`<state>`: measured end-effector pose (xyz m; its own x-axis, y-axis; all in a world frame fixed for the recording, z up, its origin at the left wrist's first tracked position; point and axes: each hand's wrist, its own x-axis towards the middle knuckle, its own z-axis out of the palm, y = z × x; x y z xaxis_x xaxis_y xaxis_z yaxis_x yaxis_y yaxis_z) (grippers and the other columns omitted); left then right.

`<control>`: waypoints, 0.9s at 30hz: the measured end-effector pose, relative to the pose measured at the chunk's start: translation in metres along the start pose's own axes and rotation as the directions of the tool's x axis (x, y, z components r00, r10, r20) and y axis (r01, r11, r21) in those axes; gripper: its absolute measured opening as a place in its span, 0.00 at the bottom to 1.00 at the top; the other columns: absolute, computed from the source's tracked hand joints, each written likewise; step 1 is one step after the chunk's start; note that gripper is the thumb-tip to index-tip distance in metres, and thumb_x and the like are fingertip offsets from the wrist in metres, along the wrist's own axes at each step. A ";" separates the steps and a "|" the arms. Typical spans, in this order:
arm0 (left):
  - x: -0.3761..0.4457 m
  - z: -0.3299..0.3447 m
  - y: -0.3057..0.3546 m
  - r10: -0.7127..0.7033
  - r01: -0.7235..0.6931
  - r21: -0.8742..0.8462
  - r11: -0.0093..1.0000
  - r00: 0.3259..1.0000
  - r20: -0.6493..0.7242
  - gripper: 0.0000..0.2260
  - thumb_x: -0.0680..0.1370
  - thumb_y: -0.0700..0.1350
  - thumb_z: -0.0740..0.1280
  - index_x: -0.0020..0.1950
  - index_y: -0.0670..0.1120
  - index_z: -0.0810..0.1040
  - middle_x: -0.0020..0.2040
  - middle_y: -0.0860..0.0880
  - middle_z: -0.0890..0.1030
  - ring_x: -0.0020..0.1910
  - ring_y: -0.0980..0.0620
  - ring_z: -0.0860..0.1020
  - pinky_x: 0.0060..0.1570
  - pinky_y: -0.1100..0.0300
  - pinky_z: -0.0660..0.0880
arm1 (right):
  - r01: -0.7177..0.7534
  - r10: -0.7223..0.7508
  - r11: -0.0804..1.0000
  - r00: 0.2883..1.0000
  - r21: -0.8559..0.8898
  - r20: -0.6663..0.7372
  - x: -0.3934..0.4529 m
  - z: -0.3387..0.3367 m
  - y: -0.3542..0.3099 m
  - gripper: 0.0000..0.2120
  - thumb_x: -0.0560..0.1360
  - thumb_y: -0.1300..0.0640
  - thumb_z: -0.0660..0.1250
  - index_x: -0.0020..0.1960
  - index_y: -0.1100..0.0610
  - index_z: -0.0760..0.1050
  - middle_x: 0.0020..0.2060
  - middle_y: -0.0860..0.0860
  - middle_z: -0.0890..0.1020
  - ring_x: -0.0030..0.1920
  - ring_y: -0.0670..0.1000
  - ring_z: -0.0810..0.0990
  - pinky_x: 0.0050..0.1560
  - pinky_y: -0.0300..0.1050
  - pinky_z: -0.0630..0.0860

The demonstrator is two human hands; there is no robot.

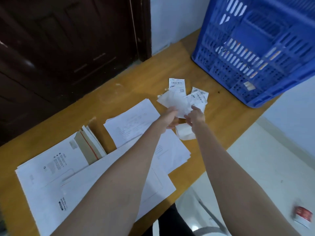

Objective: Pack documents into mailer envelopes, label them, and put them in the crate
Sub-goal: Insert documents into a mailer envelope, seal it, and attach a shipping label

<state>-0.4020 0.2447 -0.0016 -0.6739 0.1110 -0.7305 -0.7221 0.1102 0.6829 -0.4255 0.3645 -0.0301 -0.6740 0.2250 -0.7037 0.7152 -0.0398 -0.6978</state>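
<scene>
Over the far part of the table [102, 99], both hands meet at a bunch of small white labels [180, 99]. The left hand [170, 116] is curled around the near edge of a loose slip in that bunch, with the fingers folded under it. The right hand [196, 116] is partly spread, and its fingertips touch the slips from the right side. Whether it pinches one or only presses on it is hard to tell.

One label with a barcode stands out at the far end of the bunch, its long side pointing away from the person. Two more fan out to the right. Their print is too small to read.

Just below the hands lies another white slip [185, 133], partly hidden by the right wrist.

Sheets of documents [133, 121] lie spread under the left arm, their long sides slanting toward the far right. Flat white mailers [51, 167] sit at the near left, with the arm covering part of them. A few more mailers [90, 143] stand on edge beside them.

A blue crate [255, 48] sits at the far right corner of the table, cut off by the picture's edge. White things show through its slots, but they are blurred.
</scene>
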 end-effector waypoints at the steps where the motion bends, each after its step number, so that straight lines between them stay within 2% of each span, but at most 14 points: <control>1: 0.007 0.002 -0.002 0.005 -0.006 0.090 0.996 1.000 0.017 0.21 0.83 0.50 0.55 0.76 0.55 0.57 0.64 0.43 0.73 0.47 0.51 0.76 0.41 0.63 0.70 | -0.024 0.025 1.000 0.999 0.015 -0.032 0.001 0.002 -0.001 0.27 0.77 0.72 0.52 0.71 0.52 0.67 0.52 0.57 0.79 0.38 0.49 0.73 0.29 0.35 0.68; 3: 0.019 0.005 -0.007 0.027 -0.040 0.289 0.957 0.998 0.049 0.25 0.82 0.50 0.55 0.78 0.55 0.50 0.73 0.44 0.66 0.61 0.45 0.73 0.43 0.61 0.69 | -0.052 0.055 0.998 0.996 0.044 -0.067 0.003 0.003 -0.001 0.26 0.77 0.70 0.52 0.69 0.52 0.70 0.40 0.51 0.77 0.33 0.46 0.71 0.30 0.35 0.68; 5: 0.028 0.007 -0.011 0.023 -0.043 0.445 0.895 0.999 0.048 0.28 0.82 0.52 0.56 0.78 0.56 0.46 0.77 0.47 0.61 0.68 0.43 0.69 0.52 0.58 0.69 | -0.066 0.070 0.996 0.995 0.061 -0.064 0.005 0.001 0.000 0.24 0.77 0.70 0.54 0.69 0.55 0.71 0.37 0.49 0.75 0.33 0.45 0.71 0.34 0.36 0.68; 8: 0.035 0.006 -0.016 -0.039 0.018 0.588 0.809 0.999 0.024 0.28 0.82 0.54 0.54 0.78 0.56 0.45 0.76 0.44 0.62 0.69 0.41 0.68 0.64 0.51 0.69 | -0.079 0.086 0.986 0.995 0.148 -0.043 0.004 -0.003 0.002 0.21 0.77 0.69 0.56 0.67 0.58 0.73 0.40 0.48 0.75 0.39 0.46 0.73 0.41 0.36 0.70; 11: 0.038 0.004 -0.021 -0.068 0.057 0.600 0.798 0.998 -0.005 0.29 0.80 0.52 0.55 0.78 0.56 0.46 0.72 0.39 0.66 0.67 0.38 0.70 0.64 0.46 0.69 | -0.059 0.061 0.963 0.998 0.262 -0.002 0.000 -0.005 0.004 0.18 0.77 0.68 0.59 0.66 0.60 0.74 0.50 0.51 0.77 0.52 0.48 0.75 0.53 0.38 0.73; 13: 0.037 0.002 -0.022 -0.073 0.103 0.537 0.837 0.994 -0.078 0.31 0.80 0.53 0.57 0.78 0.52 0.45 0.72 0.40 0.66 0.66 0.39 0.71 0.65 0.46 0.70 | -0.014 0.012 0.939 1.000 0.344 0.009 -0.004 -0.003 0.003 0.19 0.78 0.68 0.58 0.68 0.63 0.71 0.59 0.54 0.76 0.61 0.50 0.74 0.59 0.39 0.71; 15: 0.032 -0.001 -0.022 -0.034 0.127 0.444 0.887 0.977 -0.211 0.29 0.79 0.51 0.59 0.77 0.47 0.52 0.68 0.42 0.71 0.64 0.41 0.73 0.63 0.48 0.72 | 0.020 -0.023 0.908 1.000 0.418 0.002 -0.010 0.000 0.003 0.18 0.78 0.68 0.59 0.68 0.66 0.69 0.64 0.58 0.75 0.66 0.53 0.73 0.63 0.40 0.71; 17: 0.027 -0.004 -0.021 0.065 0.067 0.340 0.938 0.930 -0.363 0.22 0.80 0.47 0.59 0.72 0.43 0.61 0.66 0.42 0.74 0.62 0.41 0.74 0.60 0.50 0.73 | 0.058 -0.067 0.892 0.998 0.448 0.003 -0.017 -0.001 0.005 0.18 0.78 0.68 0.60 0.67 0.68 0.69 0.65 0.60 0.75 0.66 0.55 0.74 0.66 0.44 0.71; 19: 0.021 -0.007 -0.021 0.095 -0.018 0.166 0.986 0.878 -0.469 0.17 0.80 0.45 0.59 0.67 0.42 0.68 0.64 0.42 0.76 0.59 0.41 0.77 0.60 0.50 0.74 | 0.117 -0.144 0.891 0.989 0.438 0.029 -0.029 -0.004 0.013 0.19 0.77 0.70 0.59 0.68 0.67 0.69 0.60 0.56 0.78 0.65 0.53 0.75 0.69 0.46 0.69; 21: 0.017 -0.011 -0.018 -0.010 -0.056 -0.132 0.990 0.894 -0.447 0.16 0.81 0.48 0.59 0.63 0.40 0.72 0.60 0.42 0.79 0.53 0.42 0.81 0.58 0.50 0.76 | 0.158 -0.195 0.907 0.979 0.391 0.055 -0.041 -0.007 0.021 0.22 0.75 0.70 0.56 0.68 0.63 0.71 0.52 0.47 0.82 0.62 0.50 0.77 0.69 0.47 0.68; 23: 0.010 -0.017 -0.015 -0.104 -0.026 -0.391 0.920 0.946 -0.307 0.20 0.81 0.53 0.60 0.62 0.38 0.74 0.57 0.41 0.81 0.52 0.43 0.82 0.53 0.53 0.78 | 0.198 -0.239 0.920 0.967 0.338 0.084 -0.053 -0.009 0.031 0.22 0.74 0.70 0.57 0.66 0.60 0.74 0.52 0.45 0.82 0.61 0.48 0.77 0.69 0.46 0.67; 25: 0.005 -0.023 -0.016 -0.097 -0.034 -0.480 0.877 0.964 -0.246 0.21 0.78 0.56 0.64 0.60 0.40 0.75 0.54 0.42 0.82 0.51 0.44 0.82 0.48 0.57 0.79 | 0.219 -0.264 0.928 0.957 0.300 0.118 -0.064 -0.010 0.039 0.18 0.74 0.68 0.62 0.61 0.56 0.77 0.58 0.48 0.81 0.62 0.47 0.77 0.68 0.45 0.68; 27: 0.000 -0.026 -0.020 -0.065 -0.081 -0.478 0.875 0.958 -0.281 0.19 0.75 0.56 0.68 0.56 0.41 0.78 0.50 0.43 0.84 0.46 0.48 0.84 0.42 0.60 0.80 | 0.234 -0.267 0.948 0.954 0.216 0.135 -0.076 -0.011 0.048 0.16 0.75 0.64 0.64 0.60 0.54 0.79 0.60 0.47 0.80 0.62 0.46 0.77 0.66 0.44 0.69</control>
<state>-0.3916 0.2165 -0.0158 -0.6422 -0.1780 -0.7456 -0.6519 -0.3848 0.6534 -0.3375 0.3564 -0.0087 -0.8588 0.0939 -0.5036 0.4800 -0.1957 -0.8551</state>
